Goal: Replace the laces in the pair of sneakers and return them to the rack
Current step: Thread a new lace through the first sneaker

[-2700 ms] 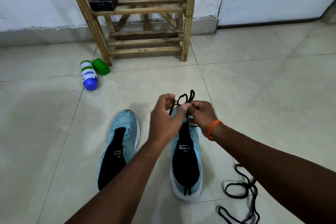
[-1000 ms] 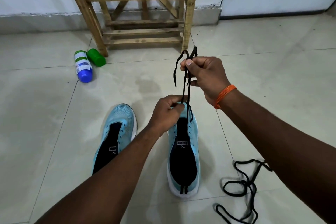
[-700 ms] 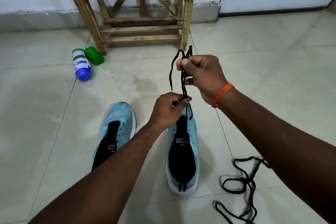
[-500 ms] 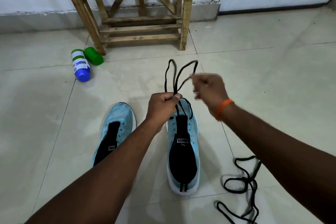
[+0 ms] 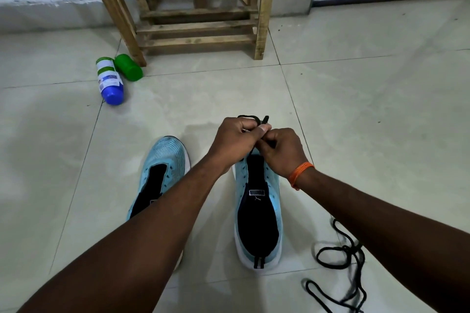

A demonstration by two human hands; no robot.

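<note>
Head view: my left grip point(image 5: 234, 142) and right grip point(image 5: 282, 152) both pinch the black lace point(image 5: 250, 117) above the front of the shoe point(image 5: 258, 211) on the floor point(image 5: 356, 109). I think the lace is soft, light and floppy, so I'd hold it near its tip.

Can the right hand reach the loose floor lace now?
Probably yes, once freed: the right hand pinches the threaded lace at the sneaker. The loose lace lies uncovered on the floor beside that forearm.
</note>
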